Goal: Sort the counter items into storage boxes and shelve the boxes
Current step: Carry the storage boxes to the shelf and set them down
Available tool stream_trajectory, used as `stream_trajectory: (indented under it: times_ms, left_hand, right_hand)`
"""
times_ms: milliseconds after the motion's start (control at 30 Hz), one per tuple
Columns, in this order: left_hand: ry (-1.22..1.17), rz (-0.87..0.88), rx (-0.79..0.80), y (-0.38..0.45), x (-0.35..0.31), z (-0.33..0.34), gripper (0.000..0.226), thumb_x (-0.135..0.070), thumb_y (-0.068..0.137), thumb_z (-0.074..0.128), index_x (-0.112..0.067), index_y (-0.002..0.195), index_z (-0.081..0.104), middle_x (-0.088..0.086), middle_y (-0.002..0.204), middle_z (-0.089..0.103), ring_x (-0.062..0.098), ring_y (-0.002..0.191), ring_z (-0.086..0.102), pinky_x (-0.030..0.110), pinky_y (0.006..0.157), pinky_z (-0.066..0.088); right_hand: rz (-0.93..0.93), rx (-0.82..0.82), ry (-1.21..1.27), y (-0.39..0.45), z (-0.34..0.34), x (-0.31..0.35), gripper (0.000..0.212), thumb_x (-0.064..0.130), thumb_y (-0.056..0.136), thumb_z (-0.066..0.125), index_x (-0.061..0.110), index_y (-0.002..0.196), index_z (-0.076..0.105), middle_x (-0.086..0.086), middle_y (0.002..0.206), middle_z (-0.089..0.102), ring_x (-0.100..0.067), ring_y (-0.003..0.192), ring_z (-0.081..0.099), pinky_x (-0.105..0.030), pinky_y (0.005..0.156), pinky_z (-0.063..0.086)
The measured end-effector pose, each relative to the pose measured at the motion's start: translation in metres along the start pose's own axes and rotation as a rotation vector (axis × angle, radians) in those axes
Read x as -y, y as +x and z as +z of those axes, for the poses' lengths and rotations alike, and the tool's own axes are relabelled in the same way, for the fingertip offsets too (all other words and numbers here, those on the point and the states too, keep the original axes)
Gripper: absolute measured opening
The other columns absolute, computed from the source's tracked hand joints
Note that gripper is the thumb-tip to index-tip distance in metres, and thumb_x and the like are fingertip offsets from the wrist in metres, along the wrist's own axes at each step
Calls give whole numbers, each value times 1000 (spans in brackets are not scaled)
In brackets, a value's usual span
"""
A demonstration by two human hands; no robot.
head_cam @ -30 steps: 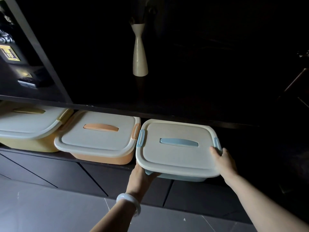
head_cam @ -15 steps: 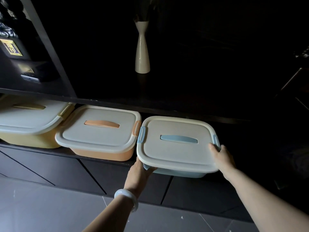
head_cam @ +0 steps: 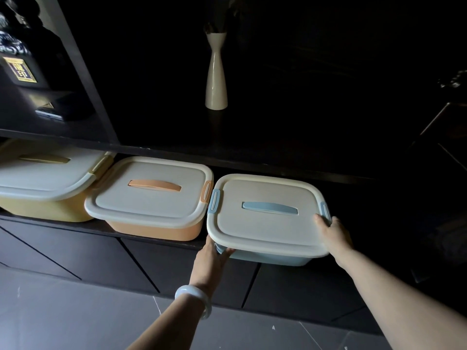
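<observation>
Left hand (head_cam: 211, 256) grips blue box (head_cam: 267, 218) under its 7 o'clock corner; right hand (head_cam: 333, 232) clasps the 3 o'clock rim. Box on shelf (head_cam: 106, 227), clip touching orange box (head_cam: 151, 198) at 9 o'clock. Both arms extended.

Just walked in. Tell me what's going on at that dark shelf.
A person is putting a blue storage box on the low shelf, next to an orange box and a yellow box already there. The left hand grips the blue box under its near left corner; the right hand holds the right edge by the clip. All three lids are on. The blue box's front overhangs the shelf edge. A white vase stands on the shelf above.
</observation>
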State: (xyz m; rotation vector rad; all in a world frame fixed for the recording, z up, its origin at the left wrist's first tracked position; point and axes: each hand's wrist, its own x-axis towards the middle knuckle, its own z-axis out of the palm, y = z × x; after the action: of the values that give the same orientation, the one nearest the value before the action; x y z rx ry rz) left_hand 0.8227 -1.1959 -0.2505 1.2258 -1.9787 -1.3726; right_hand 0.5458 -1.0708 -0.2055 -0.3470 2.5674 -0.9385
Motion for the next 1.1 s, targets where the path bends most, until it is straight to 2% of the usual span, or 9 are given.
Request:
stream_trajectory:
  times_ms: [100, 267, 500, 600, 733, 867, 967, 1033, 1100]
  left_hand:
    - [-2, -3, 18, 2, -4, -2, 63, -41, 87, 67, -34, 142, 35, -10, 109, 66, 14, 100, 61, 29, 84, 47]
    - [-17, -12, 50, 11, -10, -5, 66, -44, 86, 67, -35, 143, 35, -5, 115, 66, 17, 108, 60, 38, 94, 48]
    - [-12, 4, 73, 19, -12, -7, 55, -41, 87, 68, -33, 135, 43, -11, 114, 64, 11, 108, 59, 30, 93, 46]
    - [-33, 0, 87, 18, -13, -7, 50, -42, 87, 67, -37, 132, 45, -16, 110, 64, 7, 106, 59, 25, 88, 44]
    - [-11, -14, 76, 13, -15, -8, 47, -43, 90, 62, -35, 132, 43, -12, 105, 65, 11, 99, 60, 22, 78, 40]
    - [13, -42, 25, 4, -23, -6, 27, -40, 88, 65, -35, 105, 45, -5, 102, 62, 16, 94, 58, 24, 74, 38]
    - [65, -75, -75, -7, -26, 1, 29, -41, 87, 67, -20, 97, 48, -6, 93, 59, 15, 88, 56, 24, 68, 36]
    - [-88, -135, -11, -10, -31, 5, 36, -40, 86, 68, -9, 90, 51, -8, 78, 57, 14, 71, 54, 27, 67, 40]
    - [-398, -195, 83, -11, -43, 8, 36, -31, 88, 68, -5, 74, 46, 1, 65, 46, 19, 63, 44, 31, 65, 40]
  right_hand:
    - [-4, 3, -12, 2, -1, 1, 72, 51, 94, 48, 6, 147, 30, -21, 144, 43, -38, 129, 45, -41, 100, 39]
    - [-6, 9, 9, 9, -1, 8, 72, 50, 94, 48, 5, 147, 30, -22, 144, 42, -38, 129, 44, -42, 101, 39]
    - [-14, 3, -8, 12, -1, 10, 71, 50, 95, 48, 5, 147, 30, -22, 144, 42, -39, 128, 44, -43, 101, 39]
    - [-18, 4, -12, 13, 0, 11, 71, 51, 95, 48, 4, 146, 32, -22, 143, 43, -39, 128, 45, -43, 102, 40]
    - [-19, 6, -17, 14, 0, 9, 72, 52, 94, 47, 5, 146, 31, -22, 144, 42, -38, 129, 44, -42, 102, 39]
    - [-19, 11, -7, 14, -1, 9, 73, 52, 94, 48, 5, 147, 30, -21, 144, 41, -38, 129, 44, -42, 101, 38]
    - [-25, 12, -7, 13, -1, 9, 72, 51, 94, 48, 5, 147, 30, -21, 144, 42, -38, 128, 44, -42, 100, 39]
    - [-29, 10, -6, 12, -2, 10, 71, 50, 94, 48, 5, 146, 31, -22, 144, 42, -38, 128, 44, -41, 100, 38]
    - [-38, 11, -11, 12, -2, 10, 71, 50, 95, 49, 4, 146, 31, -22, 144, 42, -38, 129, 44, -41, 100, 38]
